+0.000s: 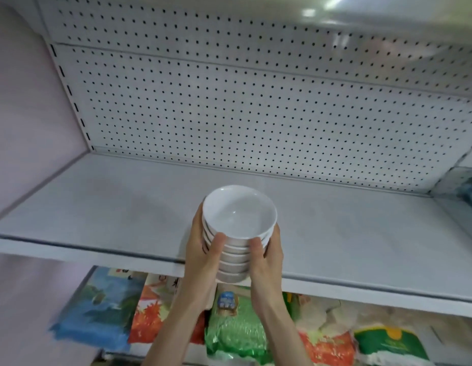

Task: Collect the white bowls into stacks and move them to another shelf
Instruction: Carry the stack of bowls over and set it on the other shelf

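A stack of several white bowls is held between both hands at the front edge of a white shelf. My left hand grips the stack's left side, thumb across the front of the rims. My right hand grips the right side the same way. The stack's base hangs in front of the shelf lip; its top bowl is above the shelf surface. I cannot tell whether the stack touches the shelf.
A white pegboard back panel rises behind the shelf. A pale wall closes the left side. Below the shelf lie coloured bags: blue, orange-red, green. Something bluish sits at the far right.
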`<state>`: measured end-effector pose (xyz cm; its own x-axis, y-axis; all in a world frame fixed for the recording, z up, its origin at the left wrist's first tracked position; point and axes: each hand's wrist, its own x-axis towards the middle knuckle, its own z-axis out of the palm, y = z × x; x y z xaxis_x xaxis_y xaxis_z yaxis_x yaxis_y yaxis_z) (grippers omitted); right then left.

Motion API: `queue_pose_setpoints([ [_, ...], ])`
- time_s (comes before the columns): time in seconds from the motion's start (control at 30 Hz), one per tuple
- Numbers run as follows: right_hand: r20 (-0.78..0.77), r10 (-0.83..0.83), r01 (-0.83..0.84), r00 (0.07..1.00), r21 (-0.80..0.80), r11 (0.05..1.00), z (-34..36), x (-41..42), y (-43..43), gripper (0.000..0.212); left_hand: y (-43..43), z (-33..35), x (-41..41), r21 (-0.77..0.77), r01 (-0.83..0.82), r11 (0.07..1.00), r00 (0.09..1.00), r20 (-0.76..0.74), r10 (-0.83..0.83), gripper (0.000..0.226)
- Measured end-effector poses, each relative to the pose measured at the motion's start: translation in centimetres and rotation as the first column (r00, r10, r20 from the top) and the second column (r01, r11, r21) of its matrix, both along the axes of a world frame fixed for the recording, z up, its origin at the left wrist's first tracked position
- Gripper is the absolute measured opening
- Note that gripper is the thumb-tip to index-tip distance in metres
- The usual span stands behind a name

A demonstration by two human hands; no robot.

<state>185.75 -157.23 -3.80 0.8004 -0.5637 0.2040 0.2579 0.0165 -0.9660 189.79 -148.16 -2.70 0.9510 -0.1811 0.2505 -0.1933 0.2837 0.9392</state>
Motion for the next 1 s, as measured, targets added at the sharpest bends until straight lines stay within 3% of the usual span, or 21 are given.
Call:
queue_pose_setpoints([
  [0.2, -0.015, 0.032, -0.033, 0.999, -0.022, 0.999, -1.5, 3.5, -2.4, 0.084, -1.9, -2.5, 3.8, 0.060, -0.041, 0.997, 0.999, -0.024, 0.042, 0.106],
  [0.37, 0.000, 0.028, -0.028, 1.000, -0.050, 0.998, -2.1, 5.2, -3.3, 0.101, -2.8, -3.5, 5.7, 0.095, -0.090, 0.991, 0.996, -0.001, 0.091, 0.102],
  [0.73, 0.024, 0.028, -0.026, 0.999, -0.089, 0.996, -3.0, 8.9, -4.5, 0.106, -3.7, -4.3, 9.3, 0.097, -0.098, 0.991, 0.992, 0.083, 0.090, 0.097],
  [1.0, 0.035, 0.088, -0.084, 0.995, -0.112, 0.990, -3.5, 10.5, -5.4, 0.071, -4.4, -4.6, 10.7, 0.101, -0.106, 0.989, 0.992, 0.081, 0.098, 0.109],
])
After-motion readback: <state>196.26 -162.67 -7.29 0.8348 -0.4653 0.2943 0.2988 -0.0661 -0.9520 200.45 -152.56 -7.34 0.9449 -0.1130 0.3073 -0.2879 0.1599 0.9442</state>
